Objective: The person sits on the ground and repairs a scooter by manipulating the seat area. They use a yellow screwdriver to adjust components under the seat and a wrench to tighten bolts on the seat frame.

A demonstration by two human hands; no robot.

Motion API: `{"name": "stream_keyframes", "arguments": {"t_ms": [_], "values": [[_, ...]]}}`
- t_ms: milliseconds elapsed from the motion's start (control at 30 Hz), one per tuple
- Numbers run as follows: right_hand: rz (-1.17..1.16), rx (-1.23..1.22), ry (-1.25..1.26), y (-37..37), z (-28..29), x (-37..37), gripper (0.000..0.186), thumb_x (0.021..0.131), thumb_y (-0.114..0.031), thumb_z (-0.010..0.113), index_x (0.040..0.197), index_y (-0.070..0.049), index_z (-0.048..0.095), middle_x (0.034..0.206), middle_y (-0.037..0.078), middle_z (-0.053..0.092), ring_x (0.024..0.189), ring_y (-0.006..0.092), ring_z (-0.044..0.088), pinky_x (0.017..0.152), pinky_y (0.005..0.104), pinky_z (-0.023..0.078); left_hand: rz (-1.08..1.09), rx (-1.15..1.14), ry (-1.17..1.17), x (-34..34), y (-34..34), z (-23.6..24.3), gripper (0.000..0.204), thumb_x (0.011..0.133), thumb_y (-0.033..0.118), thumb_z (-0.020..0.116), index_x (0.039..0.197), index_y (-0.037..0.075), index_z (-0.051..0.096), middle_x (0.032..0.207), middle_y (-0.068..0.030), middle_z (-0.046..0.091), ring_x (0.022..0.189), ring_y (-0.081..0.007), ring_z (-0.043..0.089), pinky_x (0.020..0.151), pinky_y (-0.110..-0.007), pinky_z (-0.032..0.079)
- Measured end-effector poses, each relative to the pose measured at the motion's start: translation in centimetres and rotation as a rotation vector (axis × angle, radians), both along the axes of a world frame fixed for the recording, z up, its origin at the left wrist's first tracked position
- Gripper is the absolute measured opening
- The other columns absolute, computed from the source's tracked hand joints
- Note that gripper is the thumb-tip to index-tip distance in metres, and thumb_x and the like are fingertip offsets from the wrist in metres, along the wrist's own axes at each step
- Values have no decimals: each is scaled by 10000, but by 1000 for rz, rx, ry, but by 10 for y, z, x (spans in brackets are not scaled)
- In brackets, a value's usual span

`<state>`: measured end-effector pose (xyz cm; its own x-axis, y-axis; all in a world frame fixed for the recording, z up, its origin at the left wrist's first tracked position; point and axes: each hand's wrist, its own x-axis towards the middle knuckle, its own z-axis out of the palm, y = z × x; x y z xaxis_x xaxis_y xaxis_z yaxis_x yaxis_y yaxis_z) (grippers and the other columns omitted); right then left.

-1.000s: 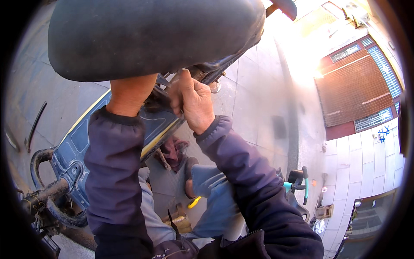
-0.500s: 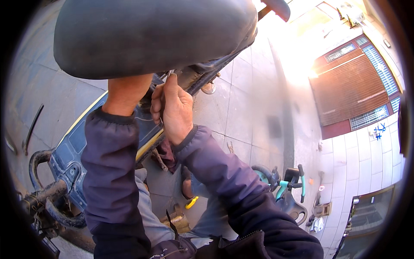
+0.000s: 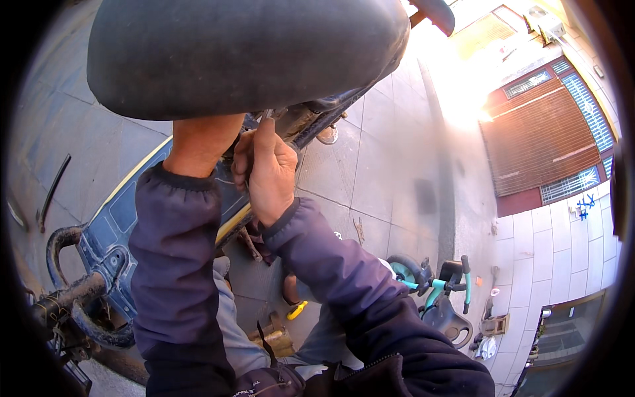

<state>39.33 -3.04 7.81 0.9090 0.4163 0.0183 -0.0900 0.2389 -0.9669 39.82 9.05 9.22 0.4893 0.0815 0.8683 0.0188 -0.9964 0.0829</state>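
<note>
A large dark padded seat (image 3: 248, 56) fills the top of the view, on a vehicle with a blue footboard (image 3: 126, 205) edged in yellow. My left hand (image 3: 204, 142) reaches in beneath the seat; only its wrist shows and its fingers are hidden. Beside it, my right hand (image 3: 268, 169) is closed just under the seat's near edge. Its fingers curl inward, and the thumb presses up against a thin, shiny metal piece (image 3: 266, 114) whose kind I cannot make out. Dark frame parts (image 3: 317, 122) run right behind the right hand.
A black handlebar-like tube (image 3: 63, 255) stands at left. On the paving lie a thin black strip (image 3: 53, 192), a dark red cloth (image 3: 261, 248) and a yellow-handled tool (image 3: 297, 310). A turquoise child's ride-on (image 3: 436, 291) stands at right, near a tiled wall (image 3: 536, 258).
The whole view has shifted slightly, so the scene sits a little further right. Both hands keep nearly the same place under the seat; the right thumb still presses the metal piece.
</note>
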Motion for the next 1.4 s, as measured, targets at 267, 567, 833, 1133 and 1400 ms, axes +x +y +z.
{"name": "stream_keyframes", "arguments": {"t_ms": [267,567,833,1133,1400], "values": [[19,-3,-104,2,-1,7,511,942,-496,381,720,-54,510,521,0,444,434,72,414,400,214,314,53,-14,132,-4,2,3,241,781,171,590,1008,103,635,991,-60,615,938,-248,577,805,-378,435],[-74,-135,-218,-7,1,19,492,941,-449,435,682,-39,521,528,-19,461,465,44,419,425,199,316,-93,-144,28,-4,2,1,212,800,170,578,990,95,637,978,-65,623,924,-260,577,808,-375,437],[21,3,-31,9,9,-6,508,935,-491,405,691,-55,496,509,-12,437,419,51,400,394,207,318,-110,-215,83,-7,-5,12,169,785,160,589,924,82,644,905,-61,633,858,-259,589,746,-374,449],[17,109,-71,27,7,-9,535,928,-533,370,675,-76,481,510,-25,418,421,54,384,389,212,298,-274,-508,72,-11,-7,18,182,798,165,570,942,71,632,915,-74,636,860,-270,584,744,-375,450],[-15,31,-44,28,4,-7,559,939,-535,326,686,-75,516,535,-16,446,408,70,391,382,218,296,-311,-624,103,-11,-3,16,196,830,187,574,963,51,624,926,-102,636,863,-281,585,763,-381,440]]}}
